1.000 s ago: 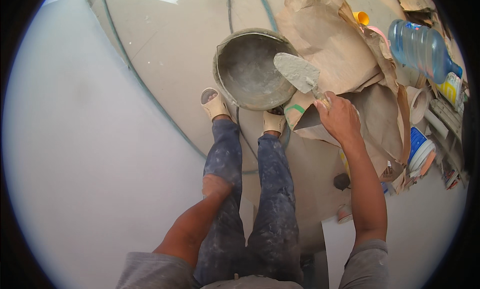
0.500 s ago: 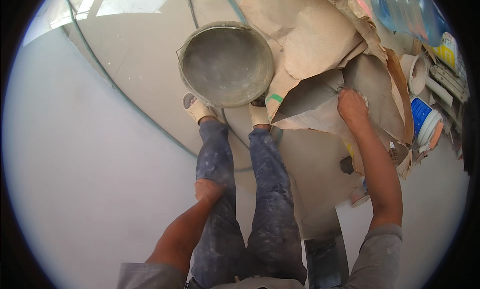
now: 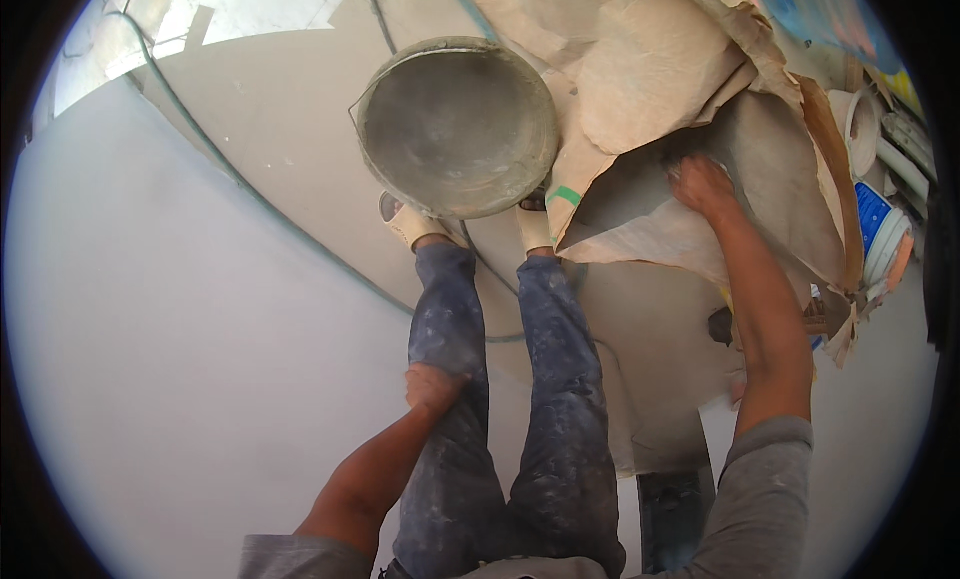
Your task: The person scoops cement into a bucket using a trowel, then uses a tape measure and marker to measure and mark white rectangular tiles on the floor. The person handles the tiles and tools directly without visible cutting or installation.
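Observation:
My right hand (image 3: 703, 184) reaches into the torn mouth of a large brown paper sack (image 3: 655, 79). Its fingers are curled closed, and whatever they hold is hidden. Grey powder coats the inside of the sack. Bent over my left leg, my left hand (image 3: 436, 388) grips the knee of my dusty dark trousers (image 3: 455, 319). Just beyond my feet stands a round grey bucket (image 3: 455, 124) with a wire handle, its inside dusty and hazy. The sack's edge lies close against the bucket's right side.
A green hose (image 3: 215, 159) curves across the floor on the left and passes behind my legs. At the right lie a blue and white tub (image 3: 885, 237), a white container (image 3: 858, 129) and a clear blue plastic bottle (image 3: 820, 14). A dark strip (image 3: 672, 519) lies near my right hip.
My right hand has gone slightly deeper into the sack, its fingers now turned inward. The view has shifted a little, so the bucket and legs sit further right. My left hand stays on the knee.

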Motion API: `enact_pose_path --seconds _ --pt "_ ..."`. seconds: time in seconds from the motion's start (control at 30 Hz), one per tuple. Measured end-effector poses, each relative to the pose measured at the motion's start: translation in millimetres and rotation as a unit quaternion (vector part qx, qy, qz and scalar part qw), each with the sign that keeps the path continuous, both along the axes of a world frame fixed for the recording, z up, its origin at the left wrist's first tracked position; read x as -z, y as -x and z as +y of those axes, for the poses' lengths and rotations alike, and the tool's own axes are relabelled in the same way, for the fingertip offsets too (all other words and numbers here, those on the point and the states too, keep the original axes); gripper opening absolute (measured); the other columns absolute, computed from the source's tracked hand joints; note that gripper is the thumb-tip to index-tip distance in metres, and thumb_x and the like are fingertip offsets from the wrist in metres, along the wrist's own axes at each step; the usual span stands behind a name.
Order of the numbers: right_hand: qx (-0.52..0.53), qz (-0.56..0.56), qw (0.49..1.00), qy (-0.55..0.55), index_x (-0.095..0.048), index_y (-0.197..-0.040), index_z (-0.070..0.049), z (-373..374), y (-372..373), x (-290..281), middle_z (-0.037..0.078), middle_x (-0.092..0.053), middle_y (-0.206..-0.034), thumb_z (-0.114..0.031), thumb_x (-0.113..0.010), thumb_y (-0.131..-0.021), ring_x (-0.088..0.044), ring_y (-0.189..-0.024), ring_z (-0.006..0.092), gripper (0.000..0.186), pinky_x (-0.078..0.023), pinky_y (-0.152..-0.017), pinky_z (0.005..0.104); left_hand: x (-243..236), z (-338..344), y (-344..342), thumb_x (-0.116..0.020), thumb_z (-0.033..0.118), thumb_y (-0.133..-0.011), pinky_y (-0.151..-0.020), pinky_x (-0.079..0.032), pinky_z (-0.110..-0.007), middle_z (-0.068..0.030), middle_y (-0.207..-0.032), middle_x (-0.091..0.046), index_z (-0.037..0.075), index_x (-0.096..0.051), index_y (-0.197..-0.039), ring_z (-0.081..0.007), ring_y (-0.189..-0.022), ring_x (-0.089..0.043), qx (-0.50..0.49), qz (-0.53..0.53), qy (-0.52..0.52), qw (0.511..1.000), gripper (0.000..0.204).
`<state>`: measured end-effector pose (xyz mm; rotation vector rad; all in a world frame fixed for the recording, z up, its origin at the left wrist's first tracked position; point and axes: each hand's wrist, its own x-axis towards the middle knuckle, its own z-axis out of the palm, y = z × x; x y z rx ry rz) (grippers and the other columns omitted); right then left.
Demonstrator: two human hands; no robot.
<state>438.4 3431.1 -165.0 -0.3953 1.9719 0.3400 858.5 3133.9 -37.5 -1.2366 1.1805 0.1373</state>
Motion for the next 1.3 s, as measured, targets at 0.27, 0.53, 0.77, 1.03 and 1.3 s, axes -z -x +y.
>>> enact_pose_path --seconds 0.27,0.53,0.77,1.03,1.3 --pt "0.076 0.057 0.992 0.086 -0.073 -0.111 0.002 -4 -29 -5 0.026 -0.069 -0.121 -0.041 -0.064 -0.096 -0.064 -0.116 0.0410 0.046 -0.051 -0.102 0.0464 1 -7 5 -0.088 0.059 -0.070 -0.108 -0.050 -0.042 -0.0202 -0.142 -0.052 -0.010 -0.036 -0.143 -0.0351 -0.132 -0.057 -0.012 -0.017 0.000 1.000 0.112" --pt "0.110 -0.018 0.988 0.104 -0.072 -0.117 0.000 -18 -15 -13 0.025 -0.067 -0.126 -0.044 -0.067 -0.094 -0.063 -0.119 0.0402 0.049 -0.049 -0.103 0.0474 -2 -8 2 -0.087 0.059 -0.071 -0.109 -0.049 -0.041 -0.0223 -0.144 -0.050 -0.012 -0.033 -0.146 -0.0341 -0.134 -0.056 -0.018 0.015 -0.054 0.998 0.117" --pt "0.043 0.063 0.990 0.118 -0.077 -0.110 -0.009 -20 -32 -2 0.019 -0.071 -0.116 -0.049 -0.064 -0.093 -0.067 -0.108 0.0379 0.045 -0.052 -0.094 0.0491 -1 -6 1 -0.085 0.059 -0.074 -0.109 -0.049 -0.041 -0.0226 -0.144 -0.050 -0.013 -0.032 -0.147 -0.0354 -0.134 -0.055 -0.008 -0.012 -0.032 0.999 0.116" --pt "0.149 -0.001 0.977 0.152 -0.071 -0.120 -0.004 -13 -44 5 0.023 -0.069 -0.122 -0.046 -0.069 -0.092 -0.066 -0.111 0.0406 0.051 -0.051 -0.097 0.0494 -9 1 17 -0.086 0.060 -0.073 -0.109 -0.049 -0.041 -0.0219 -0.146 -0.049 -0.012 -0.033 -0.147 -0.0351 -0.134 -0.055 0.000 -0.021 -0.030 0.999 0.116" --pt "0.135 -0.017 0.974 0.179 -0.070 -0.124 -0.002 17 -30 -48 0.025 -0.070 -0.119 -0.043 -0.072 -0.090 -0.066 -0.110 0.0414 0.053 -0.051 -0.096 0.0485 -5 6 21 -0.087 0.059 -0.072 -0.110 -0.048 -0.040 -0.0213 -0.148 -0.048 -0.010 -0.032 -0.149 -0.0336 -0.136 -0.054 -0.003 -0.030 -0.003 1.000 0.117"
